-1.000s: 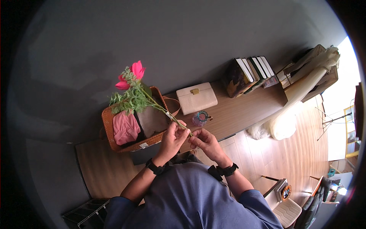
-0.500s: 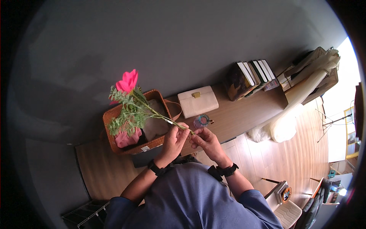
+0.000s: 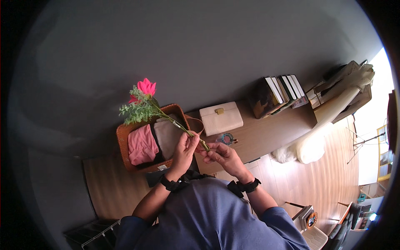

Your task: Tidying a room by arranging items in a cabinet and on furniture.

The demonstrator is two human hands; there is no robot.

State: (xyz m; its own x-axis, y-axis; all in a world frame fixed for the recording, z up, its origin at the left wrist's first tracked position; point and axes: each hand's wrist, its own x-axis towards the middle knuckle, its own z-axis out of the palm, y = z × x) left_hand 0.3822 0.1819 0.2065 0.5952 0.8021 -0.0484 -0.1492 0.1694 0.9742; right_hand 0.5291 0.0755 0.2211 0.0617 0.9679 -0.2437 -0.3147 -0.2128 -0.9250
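Pink artificial flowers [image 3: 146,86] and feathery green foliage [image 3: 139,111] form a spray on long green stems, tilted up to the left over a woven brown basket [image 3: 121,143]. My left hand [image 3: 184,153] is closed round the stems partway down, fingers and thumb pinching them. At the lower stem ends, my right hand [image 3: 225,159] pinches too, its fingertips close to my left thumb. Inside the basket lie a pink cloth [image 3: 141,146] and a grey cloth [image 3: 167,138]. Just beyond my right fingers is a clear glass with a teal beaded ring [image 3: 227,138] on its rim.
A cream clutch bag [image 3: 221,121] lies on the wooden bench [image 3: 283,129] against the dark wall. Several upright books [image 3: 277,93] stand farther right. Past them, pale fabric [image 3: 339,96] drapes down to the floor. A chair [image 3: 313,238] is at the lower right.
The spray has turned and now shows narrower foliage, uncovering the pink cloth. Both hands stay on the stems, my right fingers a little lower. The basket and bag appear slightly lower in view.
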